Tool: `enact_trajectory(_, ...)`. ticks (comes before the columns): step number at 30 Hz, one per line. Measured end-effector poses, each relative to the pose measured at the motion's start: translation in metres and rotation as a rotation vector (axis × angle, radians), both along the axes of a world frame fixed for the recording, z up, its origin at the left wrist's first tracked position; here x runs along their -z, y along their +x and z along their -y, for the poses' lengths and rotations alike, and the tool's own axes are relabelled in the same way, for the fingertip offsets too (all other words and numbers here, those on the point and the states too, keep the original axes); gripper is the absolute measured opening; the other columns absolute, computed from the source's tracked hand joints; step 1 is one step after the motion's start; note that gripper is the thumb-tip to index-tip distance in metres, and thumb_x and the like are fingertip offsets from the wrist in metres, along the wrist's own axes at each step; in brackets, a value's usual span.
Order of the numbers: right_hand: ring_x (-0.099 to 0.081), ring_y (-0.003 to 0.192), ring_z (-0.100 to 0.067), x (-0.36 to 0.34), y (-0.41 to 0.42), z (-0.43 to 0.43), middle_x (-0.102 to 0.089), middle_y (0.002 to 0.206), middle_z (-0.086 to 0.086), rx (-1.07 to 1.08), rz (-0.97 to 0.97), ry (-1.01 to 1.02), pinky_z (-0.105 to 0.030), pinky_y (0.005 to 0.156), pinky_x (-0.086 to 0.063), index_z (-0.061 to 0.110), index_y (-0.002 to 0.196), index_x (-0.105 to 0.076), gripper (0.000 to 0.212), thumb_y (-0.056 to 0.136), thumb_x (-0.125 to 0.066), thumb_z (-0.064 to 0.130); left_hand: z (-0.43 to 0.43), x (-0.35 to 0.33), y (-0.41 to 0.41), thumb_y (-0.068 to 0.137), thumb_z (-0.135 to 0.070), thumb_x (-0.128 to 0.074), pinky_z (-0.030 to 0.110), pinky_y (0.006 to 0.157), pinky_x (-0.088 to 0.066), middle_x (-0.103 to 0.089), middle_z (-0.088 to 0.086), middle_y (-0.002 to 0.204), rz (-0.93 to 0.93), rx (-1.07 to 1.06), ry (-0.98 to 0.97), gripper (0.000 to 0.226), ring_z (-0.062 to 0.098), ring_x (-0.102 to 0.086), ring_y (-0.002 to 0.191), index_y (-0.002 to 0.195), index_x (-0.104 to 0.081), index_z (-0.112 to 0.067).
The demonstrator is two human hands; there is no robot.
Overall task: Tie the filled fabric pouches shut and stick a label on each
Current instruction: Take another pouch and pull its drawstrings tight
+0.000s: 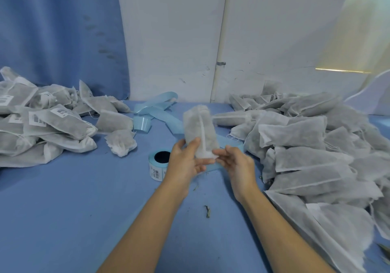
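— What do the hands have?

— One filled pouch (pixel 198 129), held upright between them above the table (pixel 63 209), in the middle of the scene. The left hand (pixel 185 161) grasps its lower part. The thumb lies across the near face, just left of the centre seam, and the other fingers curl under and behind.

— And the right?

— The right hand (pixel 237 164) pinches the pouch's bottom right corner with its fingertips (pixel 218 152). They are blurred, so I can say no more than that. Both forearms reach in from the near edge, angled toward each other.

— Is the top tied?

— Too blurred; I cannot tell.

— What lies around them?

— Just left of the left hand a label roll (pixel 160 163) sits on the table, its printed labels facing near. Beyond the pouch, a loose light-blue backing strip (pixel 156 108) lies in loops toward the far wall. On the right is a big heap of pouches (pixel 306 146), running from far to near. On the left, well apart from the hands, is a heap of labelled pouches (pixel 52 125). One small pouch (pixel 122 142) lies alone between that heap and the roll. A dry twig (pixel 207 210) lies on the cloth between the forearms.
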State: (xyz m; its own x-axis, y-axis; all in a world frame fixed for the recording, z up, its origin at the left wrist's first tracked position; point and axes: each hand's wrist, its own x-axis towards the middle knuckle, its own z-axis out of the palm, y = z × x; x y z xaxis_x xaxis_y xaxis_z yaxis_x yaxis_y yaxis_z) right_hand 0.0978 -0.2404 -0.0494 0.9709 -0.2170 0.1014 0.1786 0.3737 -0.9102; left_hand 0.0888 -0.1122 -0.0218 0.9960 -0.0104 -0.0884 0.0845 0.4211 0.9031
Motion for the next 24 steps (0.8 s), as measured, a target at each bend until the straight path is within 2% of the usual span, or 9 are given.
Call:
enact_trajectory(3, -0.067, 0.073, -0.013, 0.003, -0.005, 0.0, -0.074, 0.074, -0.007, -0.02, -0.027, -0.119, -0.02, 0.071, -0.054, 0.004, 0.071, -0.068, 0.03, 0.094, -0.049, 0.009, -0.004, 0.005, -0.005, 0.093, -0.027, -0.06, 0.02, 0.038, -0.038, -0.067, 0.01, 0.079, -0.032, 0.018, 0.085, 0.026, 0.014, -0.054, 0.039, 0.108, -0.055, -0.006)
enact_trajectory(6, -0.064, 0.072, -0.01, 0.002, -0.008, -0.005, -0.069, 0.068, 0.0, 0.014, -0.022, -0.164, -0.021, 0.072, -0.051, 0.009, 0.067, -0.067, 0.033, 0.095, -0.049, 0.008, -0.005, 0.006, -0.008, 0.093, -0.022, -0.059, 0.019, 0.034, -0.031, -0.065, 0.006, 0.077, 0.007, -0.003, 0.085, 0.014, 0.012, -0.048, 0.036, 0.1, -0.056, -0.009)
enact_trajectory(10, -0.059, 0.073, -0.003, -0.003, -0.009, -0.01, -0.064, 0.079, 0.013, 0.167, 0.035, -0.27, -0.019, 0.069, -0.046, 0.014, 0.087, -0.065, 0.009, 0.093, -0.058, 0.015, -0.005, 0.002, -0.009, 0.092, -0.018, -0.061, 0.02, 0.038, -0.038, -0.066, 0.005, 0.081, 0.089, -0.056, 0.114, 0.006, 0.015, -0.056, 0.04, 0.095, -0.057, -0.015)
enact_trajectory(11, -0.058, 0.072, -0.003, -0.007, -0.01, -0.01, -0.064, 0.082, 0.016, 0.176, 0.054, -0.275, -0.017, 0.066, -0.044, 0.017, 0.092, -0.064, 0.002, 0.092, -0.062, 0.017, -0.004, 0.002, -0.01, 0.092, -0.016, -0.061, 0.02, 0.04, -0.042, -0.067, 0.004, 0.084, 0.121, -0.071, 0.12, 0.005, 0.015, -0.061, 0.044, 0.094, -0.057, -0.016)
enact_trajectory(15, -0.065, 0.075, -0.007, -0.015, -0.013, -0.013, -0.069, 0.093, 0.018, 0.03, 0.105, -0.23, -0.019, 0.063, -0.05, 0.019, 0.109, -0.063, 0.024, 0.087, -0.07, 0.017, 0.0, 0.004, -0.011, 0.091, -0.003, -0.059, 0.023, 0.066, -0.055, -0.071, 0.004, 0.097, 0.272, -0.094, 0.113, 0.023, 0.018, -0.072, 0.082, 0.107, -0.059, -0.019)
enact_trajectory(18, -0.068, 0.099, -0.01, -0.013, -0.014, -0.014, -0.065, 0.118, 0.015, -0.097, 0.163, -0.288, -0.022, 0.081, -0.054, 0.021, 0.124, -0.059, 0.045, 0.082, -0.074, 0.016, -0.001, 0.007, -0.009, 0.084, 0.007, -0.051, 0.032, 0.091, -0.05, -0.066, 0.007, 0.117, 0.284, 0.039, 0.137, 0.057, 0.021, -0.064, 0.106, 0.132, -0.051, -0.023)
enact_trajectory(20, -0.067, 0.103, -0.013, -0.013, -0.014, -0.018, -0.062, 0.125, 0.01, -0.116, 0.192, -0.357, -0.022, 0.082, -0.053, 0.019, 0.126, -0.056, 0.049, 0.081, -0.075, 0.012, -0.001, 0.008, -0.01, 0.071, -0.003, -0.051, 0.033, 0.102, -0.043, -0.057, 0.005, 0.134, 0.238, 0.121, 0.177, 0.077, 0.019, -0.057, 0.118, 0.141, -0.04, -0.033)
enact_trajectory(22, -0.067, 0.094, -0.01, -0.013, -0.013, -0.021, -0.066, 0.113, 0.011, -0.065, 0.197, -0.406, -0.021, 0.076, -0.053, 0.019, 0.115, -0.057, 0.039, 0.081, -0.075, 0.011, -0.001, 0.009, -0.011, 0.063, -0.007, -0.049, 0.027, 0.099, -0.044, -0.048, -0.002, 0.143, 0.224, 0.147, 0.22, 0.084, 0.016, -0.052, 0.125, 0.14, -0.038, -0.039)
enact_trajectory(24, -0.061, 0.071, -0.003, -0.014, -0.012, -0.02, -0.067, 0.088, 0.021, 0.033, 0.193, -0.43, -0.016, 0.064, -0.048, 0.022, 0.099, -0.057, 0.026, 0.082, -0.074, 0.011, 0.0, 0.01, -0.011, 0.074, 0.003, -0.048, 0.022, 0.088, -0.05, -0.046, -0.005, 0.144, 0.234, 0.145, 0.253, 0.075, 0.013, -0.056, 0.12, 0.136, -0.044, -0.039)
